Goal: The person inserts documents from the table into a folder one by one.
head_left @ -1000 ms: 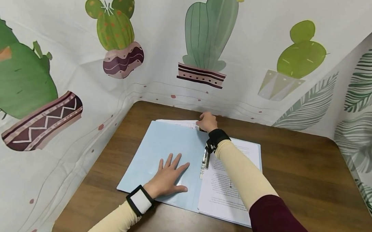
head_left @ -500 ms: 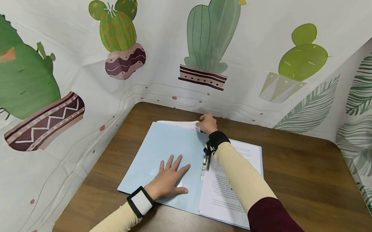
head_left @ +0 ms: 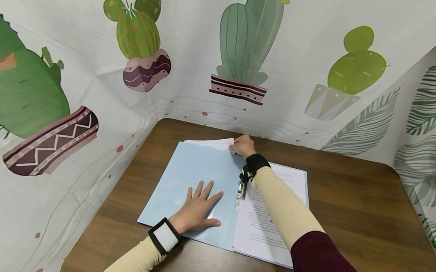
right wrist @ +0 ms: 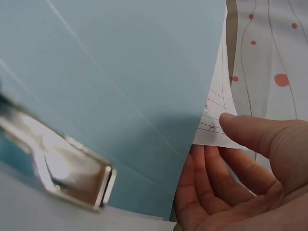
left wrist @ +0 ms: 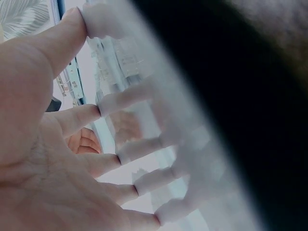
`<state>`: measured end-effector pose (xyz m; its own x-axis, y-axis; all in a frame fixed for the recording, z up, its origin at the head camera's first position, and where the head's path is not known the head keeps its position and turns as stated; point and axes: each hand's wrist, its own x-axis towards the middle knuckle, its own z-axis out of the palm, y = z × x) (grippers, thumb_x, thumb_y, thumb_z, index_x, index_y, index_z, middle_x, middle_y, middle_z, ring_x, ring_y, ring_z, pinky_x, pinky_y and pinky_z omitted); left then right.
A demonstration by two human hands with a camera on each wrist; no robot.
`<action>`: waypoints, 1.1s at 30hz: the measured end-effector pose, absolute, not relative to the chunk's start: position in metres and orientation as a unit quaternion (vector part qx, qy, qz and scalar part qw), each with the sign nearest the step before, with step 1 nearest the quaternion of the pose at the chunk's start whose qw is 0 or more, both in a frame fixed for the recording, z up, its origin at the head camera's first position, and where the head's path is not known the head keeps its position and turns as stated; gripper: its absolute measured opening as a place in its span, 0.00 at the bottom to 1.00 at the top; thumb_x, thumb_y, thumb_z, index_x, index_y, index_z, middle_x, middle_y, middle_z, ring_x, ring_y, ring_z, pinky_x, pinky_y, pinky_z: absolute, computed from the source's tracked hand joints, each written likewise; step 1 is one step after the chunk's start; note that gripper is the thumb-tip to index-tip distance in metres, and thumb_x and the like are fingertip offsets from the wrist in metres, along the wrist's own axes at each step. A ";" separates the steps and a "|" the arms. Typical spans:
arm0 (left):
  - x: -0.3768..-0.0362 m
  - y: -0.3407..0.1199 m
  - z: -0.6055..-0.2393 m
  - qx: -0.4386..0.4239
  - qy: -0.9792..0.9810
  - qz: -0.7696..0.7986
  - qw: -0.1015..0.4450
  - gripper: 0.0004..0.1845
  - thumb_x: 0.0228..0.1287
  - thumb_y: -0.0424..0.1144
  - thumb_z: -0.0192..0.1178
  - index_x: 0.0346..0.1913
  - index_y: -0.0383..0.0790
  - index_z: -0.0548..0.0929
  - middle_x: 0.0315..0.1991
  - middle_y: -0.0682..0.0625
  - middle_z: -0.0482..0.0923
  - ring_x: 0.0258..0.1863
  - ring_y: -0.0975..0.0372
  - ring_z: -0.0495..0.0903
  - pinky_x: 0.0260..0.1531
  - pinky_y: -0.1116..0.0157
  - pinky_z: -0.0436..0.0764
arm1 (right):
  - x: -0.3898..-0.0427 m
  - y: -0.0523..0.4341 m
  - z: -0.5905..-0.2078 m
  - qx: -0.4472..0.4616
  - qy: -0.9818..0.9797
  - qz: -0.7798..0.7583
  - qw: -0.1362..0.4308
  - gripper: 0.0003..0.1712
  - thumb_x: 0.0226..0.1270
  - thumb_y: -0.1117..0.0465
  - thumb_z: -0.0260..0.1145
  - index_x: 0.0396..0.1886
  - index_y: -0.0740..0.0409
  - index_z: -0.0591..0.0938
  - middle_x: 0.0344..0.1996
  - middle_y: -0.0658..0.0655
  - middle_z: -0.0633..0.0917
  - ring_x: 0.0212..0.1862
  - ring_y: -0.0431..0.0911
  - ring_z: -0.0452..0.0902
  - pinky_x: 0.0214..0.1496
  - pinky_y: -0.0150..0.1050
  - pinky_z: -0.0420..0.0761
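While the left hand [head_left: 199,208] lay flat with spread fingers on the blue folder [head_left: 190,173], right hand [head_left: 244,146] pinched a white sheet [head_left: 212,144] at the far edge.

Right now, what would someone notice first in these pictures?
Probably the light blue folder lying open on the brown table, with the left hand pressed flat on its cover. At the folder's far edge, the right hand pinches a printed sheet. Big cactus pictures fill the cloth behind.

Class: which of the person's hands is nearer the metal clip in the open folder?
Left. The left hand lies flat on the blue cover, just beside the metal clip; the right hand pinches a sheet at the folder's far edge.
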<state>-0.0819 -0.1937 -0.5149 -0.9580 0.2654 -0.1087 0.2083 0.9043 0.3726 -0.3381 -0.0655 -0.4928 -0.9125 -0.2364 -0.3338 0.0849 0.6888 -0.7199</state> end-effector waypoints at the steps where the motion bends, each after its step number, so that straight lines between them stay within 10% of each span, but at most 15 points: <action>1: -0.082 -0.194 -0.515 0.122 0.973 0.181 0.080 0.47 0.57 0.64 0.72 0.76 0.46 0.71 0.80 0.33 0.52 0.77 0.30 0.47 0.64 0.24 0.51 | -0.338 -0.065 -0.493 -0.048 0.898 -0.386 0.205 0.16 0.67 0.62 0.72 0.20 0.59 0.79 0.20 0.51 0.70 0.27 0.47 0.68 0.31 0.40 0.69; 33: -0.082 -0.189 -0.507 0.118 0.970 0.191 0.090 0.46 0.56 0.62 0.74 0.75 0.45 0.73 0.79 0.32 0.53 0.77 0.29 0.47 0.63 0.23 0.52 | -0.337 -0.056 -0.484 -0.144 0.882 -0.434 0.110 0.12 0.73 0.64 0.66 0.52 0.62 0.86 0.44 0.62 0.86 0.41 0.52 0.79 0.43 0.44 0.77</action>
